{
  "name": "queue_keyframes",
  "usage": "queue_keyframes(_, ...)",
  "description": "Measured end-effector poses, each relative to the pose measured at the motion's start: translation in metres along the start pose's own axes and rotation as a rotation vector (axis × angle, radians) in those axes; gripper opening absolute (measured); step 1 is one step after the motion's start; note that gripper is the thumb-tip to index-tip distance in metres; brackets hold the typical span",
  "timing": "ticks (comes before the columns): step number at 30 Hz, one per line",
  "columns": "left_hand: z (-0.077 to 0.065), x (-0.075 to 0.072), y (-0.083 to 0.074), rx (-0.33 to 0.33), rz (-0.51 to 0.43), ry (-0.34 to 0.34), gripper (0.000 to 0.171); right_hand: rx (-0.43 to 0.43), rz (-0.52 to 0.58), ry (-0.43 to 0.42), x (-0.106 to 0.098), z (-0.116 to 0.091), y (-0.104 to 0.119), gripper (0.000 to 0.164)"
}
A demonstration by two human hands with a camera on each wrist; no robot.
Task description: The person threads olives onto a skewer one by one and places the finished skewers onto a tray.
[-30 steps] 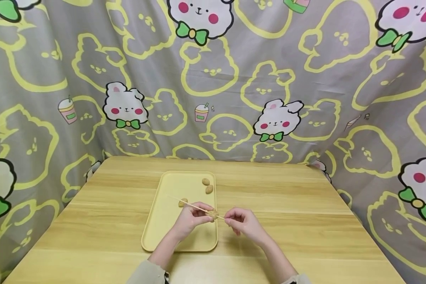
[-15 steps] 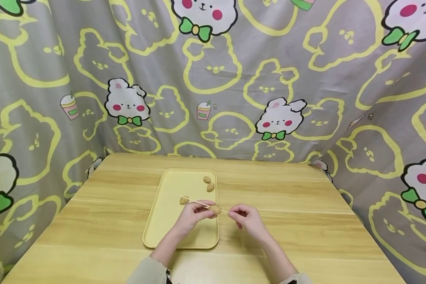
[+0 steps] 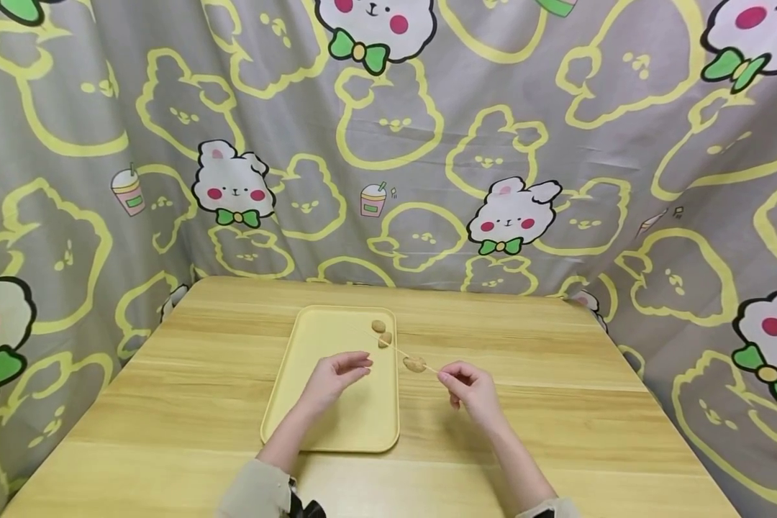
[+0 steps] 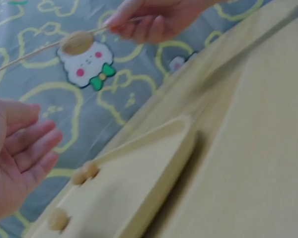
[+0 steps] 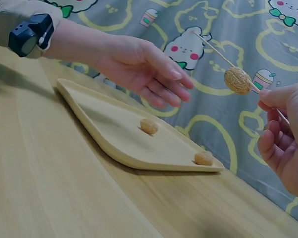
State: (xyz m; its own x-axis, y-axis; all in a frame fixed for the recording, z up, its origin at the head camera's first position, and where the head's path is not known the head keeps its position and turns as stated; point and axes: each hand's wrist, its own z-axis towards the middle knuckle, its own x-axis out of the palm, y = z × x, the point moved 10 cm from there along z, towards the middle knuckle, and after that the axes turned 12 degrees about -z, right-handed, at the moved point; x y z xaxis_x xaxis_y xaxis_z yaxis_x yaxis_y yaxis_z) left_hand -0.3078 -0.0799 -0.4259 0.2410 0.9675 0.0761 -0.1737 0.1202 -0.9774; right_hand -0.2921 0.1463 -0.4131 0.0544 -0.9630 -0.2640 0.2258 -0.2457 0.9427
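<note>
In my remote head view, the right hand [image 3: 471, 392] at five o'clock pinches a thin skewer [image 5: 219, 54] between thumb and fingers, with a wrinkled brown ball [image 5: 238, 81] threaded on it just beyond the fingertips and the skewer running toward ten o'clock. At seven o'clock I see the left hand [image 3: 329, 380] above the yellow tray [image 3: 356, 432] on the table [image 3: 524, 324], its fingers relaxed and a gap before the thumb. Two more brown balls [image 3: 378, 326] lie at the tray's one-to-two o'clock corner, and my left wrist view adds a third ball [image 4: 58, 219].
</note>
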Motion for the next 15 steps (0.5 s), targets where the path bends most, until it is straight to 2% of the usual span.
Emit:
queue_keyframes(3, 0.002, -0.022, -0.004, -0.003, 0.109, -0.105, 0.031, 0.021, -0.009, -0.031, -0.009, -0.001, -0.003, 0.016)
queue_keyframes(7, 0.004, -0.046, -0.004, -0.028, 0.174, -0.191, 0.03, 0.03, -0.027, -0.048, -0.018, -0.004, -0.007, 0.016)
queue_keyframes(11, 0.006, -0.064, -0.002, -0.051, 0.249, -0.231, 0.03, 0.016, -0.044, -0.046, -0.024, -0.006, -0.01, 0.017)
queue_keyframes(15, 0.011, -0.075, 0.005, -0.088, 0.281, -0.219, 0.032, -0.006, -0.053, -0.031, -0.028, -0.006, -0.01, 0.017)
